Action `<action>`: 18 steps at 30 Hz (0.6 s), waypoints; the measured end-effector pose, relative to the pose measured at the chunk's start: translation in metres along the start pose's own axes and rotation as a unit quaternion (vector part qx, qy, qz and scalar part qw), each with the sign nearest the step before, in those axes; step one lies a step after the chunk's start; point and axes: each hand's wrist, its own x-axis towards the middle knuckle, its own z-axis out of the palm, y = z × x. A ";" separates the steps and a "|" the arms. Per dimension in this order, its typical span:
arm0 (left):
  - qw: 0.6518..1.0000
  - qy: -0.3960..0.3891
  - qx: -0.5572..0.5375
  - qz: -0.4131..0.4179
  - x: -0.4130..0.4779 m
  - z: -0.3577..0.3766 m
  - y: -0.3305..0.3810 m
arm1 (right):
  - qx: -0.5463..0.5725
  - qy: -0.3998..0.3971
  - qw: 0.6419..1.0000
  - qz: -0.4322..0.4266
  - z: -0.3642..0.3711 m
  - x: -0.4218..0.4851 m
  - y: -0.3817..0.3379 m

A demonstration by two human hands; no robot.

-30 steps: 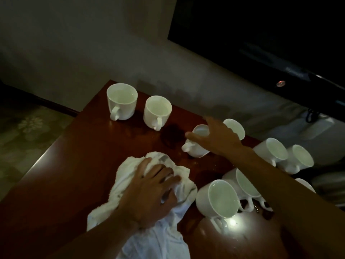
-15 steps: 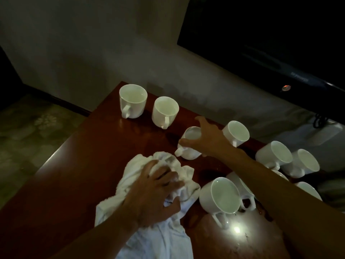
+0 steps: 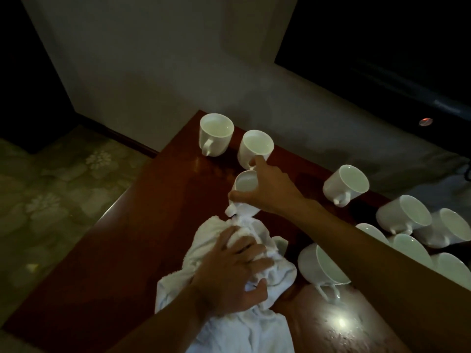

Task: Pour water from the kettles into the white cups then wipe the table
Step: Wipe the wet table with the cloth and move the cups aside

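The right hand (image 3: 272, 192) comes in from the right side of the frame. Its grip grasps one white cup (image 3: 246, 183) from above, with the fingers curled over the rim, near the centre of the frame. The handle of this cup points down and to the left and almost meets the upper edge of the cloth (image 3: 254, 335). It cannot be told whether the cup stands on the table (image 3: 142, 238) or is lifted a little.

The left hand (image 3: 229, 276) lies on the cloth, directly below the cup in the frame. Its fingers and thumb are bent into the folds, so this grip grasps the cloth and presses it down. The place to wipe is probably under the cup, just above the cloth, and the left hand is the nearer one. The cup likely has to go aside first.

The cup is round, smooth and glazed, probably slippery when wet. The cloth is white, soft, thick and crumpled. The table is dark red polished wood, with a wet shine at the lower right. Two cups at the upper centre (image 3: 216, 133) seem to hold water. The crowded cups at the right (image 3: 402, 217) stand close together.
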 end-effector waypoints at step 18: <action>1.000 -0.004 0.010 0.003 -0.006 -0.004 0.002 | 0.022 0.013 0.995 -0.100 0.025 0.032 -0.082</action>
